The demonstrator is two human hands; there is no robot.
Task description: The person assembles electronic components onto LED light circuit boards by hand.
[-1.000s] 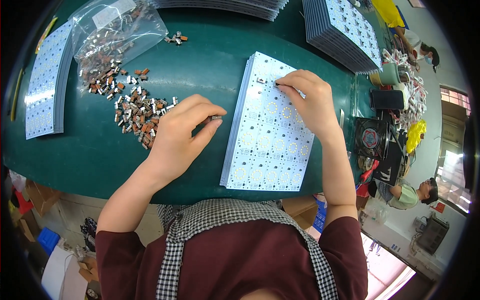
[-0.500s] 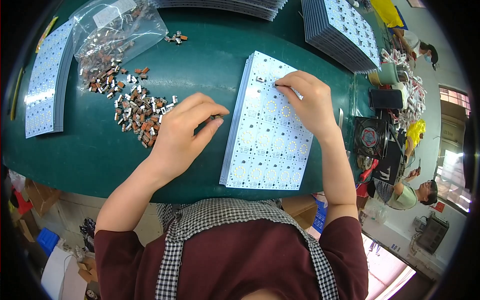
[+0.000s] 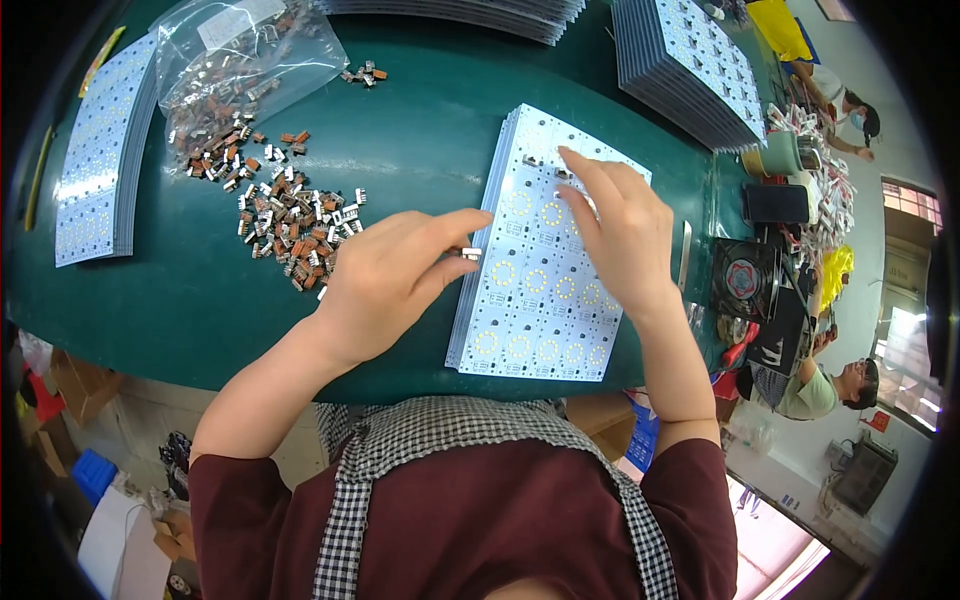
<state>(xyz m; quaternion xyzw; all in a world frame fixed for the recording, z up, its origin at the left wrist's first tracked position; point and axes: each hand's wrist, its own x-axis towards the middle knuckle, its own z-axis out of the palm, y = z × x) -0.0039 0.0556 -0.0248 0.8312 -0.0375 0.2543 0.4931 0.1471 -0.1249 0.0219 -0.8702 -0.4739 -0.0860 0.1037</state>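
A stack of white circuit boards (image 3: pixel 540 315), printed with rings of small yellow LEDs, lies in front of me. Over its upper part my right hand (image 3: pixel 632 228) is open, thumb and forefinger apart. Just beside those fingertips a small slide switch (image 3: pixel 563 174) sits on the top board, with another switch (image 3: pixel 531 161) to its left. My left hand (image 3: pixel 385 280) is at the stack's left edge, closed on a small metal-and-brown slide switch (image 3: pixel 470 254) between thumb and fingers. Left of that hand, a loose pile of the same switches (image 3: pixel 290 225) covers part of the green table.
A clear plastic bag (image 3: pixel 270 70) of switches lies at the far left. More board stacks stand at left (image 3: pixel 105 150), far centre (image 3: pixel 470 15) and far right (image 3: pixel 690 70). A black fan (image 3: pixel 742 278) and a phone (image 3: pixel 776 202) are at right. Two other people are beyond.
My right hand has opened and drawn back slightly, leaving a switch on the board. My left hand has moved right to the stack's edge, its switch now showing.
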